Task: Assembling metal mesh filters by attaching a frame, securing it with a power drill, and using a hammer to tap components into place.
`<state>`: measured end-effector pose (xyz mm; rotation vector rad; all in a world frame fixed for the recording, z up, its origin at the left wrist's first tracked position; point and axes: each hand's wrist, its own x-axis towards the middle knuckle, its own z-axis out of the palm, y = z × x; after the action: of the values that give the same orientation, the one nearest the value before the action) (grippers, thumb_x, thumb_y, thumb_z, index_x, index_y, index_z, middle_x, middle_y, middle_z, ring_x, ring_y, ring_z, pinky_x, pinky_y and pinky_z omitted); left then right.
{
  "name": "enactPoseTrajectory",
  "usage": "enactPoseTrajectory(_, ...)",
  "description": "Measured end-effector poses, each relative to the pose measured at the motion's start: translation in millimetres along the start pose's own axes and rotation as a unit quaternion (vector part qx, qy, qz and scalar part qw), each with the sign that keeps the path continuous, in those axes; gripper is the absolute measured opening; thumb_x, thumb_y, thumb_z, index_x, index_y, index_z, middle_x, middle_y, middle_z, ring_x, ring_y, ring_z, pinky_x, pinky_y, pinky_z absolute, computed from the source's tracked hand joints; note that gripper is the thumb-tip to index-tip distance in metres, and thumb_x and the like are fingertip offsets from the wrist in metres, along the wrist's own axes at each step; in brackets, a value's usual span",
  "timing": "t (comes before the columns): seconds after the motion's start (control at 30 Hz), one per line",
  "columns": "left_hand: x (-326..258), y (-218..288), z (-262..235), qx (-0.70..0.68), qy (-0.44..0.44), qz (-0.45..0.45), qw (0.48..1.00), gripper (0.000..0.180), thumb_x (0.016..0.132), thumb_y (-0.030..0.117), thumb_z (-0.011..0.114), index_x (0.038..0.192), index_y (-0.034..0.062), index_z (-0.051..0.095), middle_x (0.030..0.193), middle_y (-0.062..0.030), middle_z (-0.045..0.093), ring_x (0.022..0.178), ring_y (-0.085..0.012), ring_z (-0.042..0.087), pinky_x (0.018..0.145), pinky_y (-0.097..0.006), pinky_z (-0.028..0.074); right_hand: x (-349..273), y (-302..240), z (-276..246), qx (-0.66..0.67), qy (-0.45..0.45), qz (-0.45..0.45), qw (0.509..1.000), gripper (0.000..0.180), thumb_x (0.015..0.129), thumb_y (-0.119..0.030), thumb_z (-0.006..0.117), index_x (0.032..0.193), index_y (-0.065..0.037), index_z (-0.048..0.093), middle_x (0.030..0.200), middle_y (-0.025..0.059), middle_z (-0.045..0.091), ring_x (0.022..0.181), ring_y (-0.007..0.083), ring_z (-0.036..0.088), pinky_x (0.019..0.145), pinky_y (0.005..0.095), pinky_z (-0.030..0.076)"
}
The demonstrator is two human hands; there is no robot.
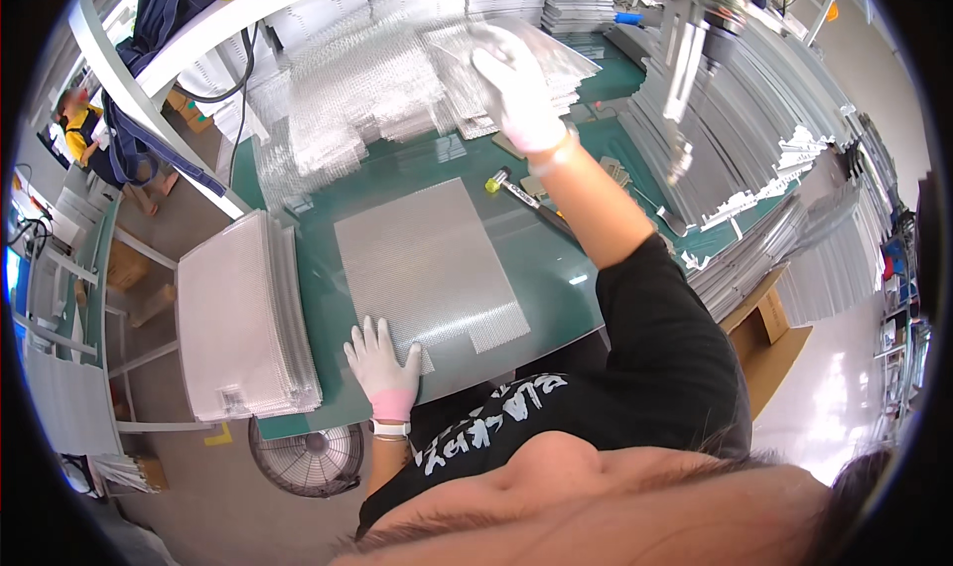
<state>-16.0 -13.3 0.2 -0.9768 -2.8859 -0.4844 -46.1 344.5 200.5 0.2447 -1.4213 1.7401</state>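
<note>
My left hand, in a white glove with a pink cuff, rests with spread fingers on the near left corner of a thin grey sheet with a fine ridged pattern. That sheet lies flat on the green tabletop. My right hand, also gloved, is stretched out over the far stack of similar sheets. Its fingers are blurred, so whether they pinch a sheet is unclear. Just left of that stack stands another uneven pile of translucent-looking sheets.
A mallet with a yellow head lies beyond the flat sheet, partly under my right forearm. A tall sheet stack stands at the left edge. Grey panels fill the right side, below a hanging tool. A floor fan sits below the table.
</note>
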Motion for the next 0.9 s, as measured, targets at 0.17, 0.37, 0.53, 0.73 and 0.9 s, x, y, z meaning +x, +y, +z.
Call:
enactPoseTrajectory(0.17,1.8,-43.7,30.4,-0.358,0.039,-0.049,0.932,0.064,0.097,0.039,0.053,0.147,0.0019,0.038,0.154,-0.0197,0.034,0.146,-0.0366,0.025,0.121,-0.048,0.012,-108.7,-2.5,-27.0,0.057,0.014,0.126,0.99,0.035,0.092,-0.006,0.059,0.126,0.002,0.055,0.103,0.0041,0.063,0.093,0.0122,0.059,0.084,0.0268,0.048)
enactPoseTrajectory(0.37,-10.4,-10.3,-34.0,-0.759,0.052,-0.01,0.649,0.063,0.103,0.038,0.046,0.149,-0.0017,0.031,0.137,-0.0199,0.054,0.125,-0.0296,0.053,0.107,-0.041,0.041,-221.1,-14.0,-33.6,-0.212,-0.082,0.135,0.964,0.034,0.088,0.002,0.06,0.122,-0.002,0.062,0.123,0.0106,0.063,0.111,0.0189,0.06,0.097,0.0315,0.048)
enactPoseTrajectory(0.53,-10.8,12.3,-42.1,-0.502,0.103,-0.16,0.844,0.078,0.083,-0.001,0.069,0.151,0.0037,0.03,0.105,-0.0122,0.066,0.084,-0.0165,0.062,0.078,-0.029,0.05,-236.9,-32.1,-23.0,-0.387,-0.156,0.122,0.901,0.048,0.081,0.0,0.062,0.128,-0.006,0.059,0.115,0.0148,0.061,0.1,0.0269,0.062,0.086,0.0333,0.051)
enactPoseTrajectory(0.73,6.7,10.3,-50.6,-0.354,0.09,-0.131,0.922,0.079,0.082,0.006,0.073,0.15,0.0032,0.032,0.112,-0.0166,0.065,0.097,-0.0231,0.064,0.089,-0.032,0.049,-245.5,-30.8,-16.2,-0.421,-0.161,0.21,0.868,0.068,0.079,-0.003,0.059,0.144,-0.003,0.039,0.118,0.0182,0.055,0.094,0.0319,0.061,0.082,0.036,0.051)
enactPoseTrajectory(0.9,6.5,10.5,-47.6,-0.327,0.043,-0.147,0.932,0.08,0.083,0.009,0.073,0.151,0.0034,0.031,0.118,-0.0199,0.064,0.1,-0.0242,0.064,0.088,-0.033,0.05,-256.9,-25.3,-26.5,-0.426,-0.147,0.186,0.873,0.075,0.078,-0.004,0.059,0.147,0.002,0.032,0.128,0.0221,0.052,0.097,0.035,0.06,0.084,0.0382,0.05)
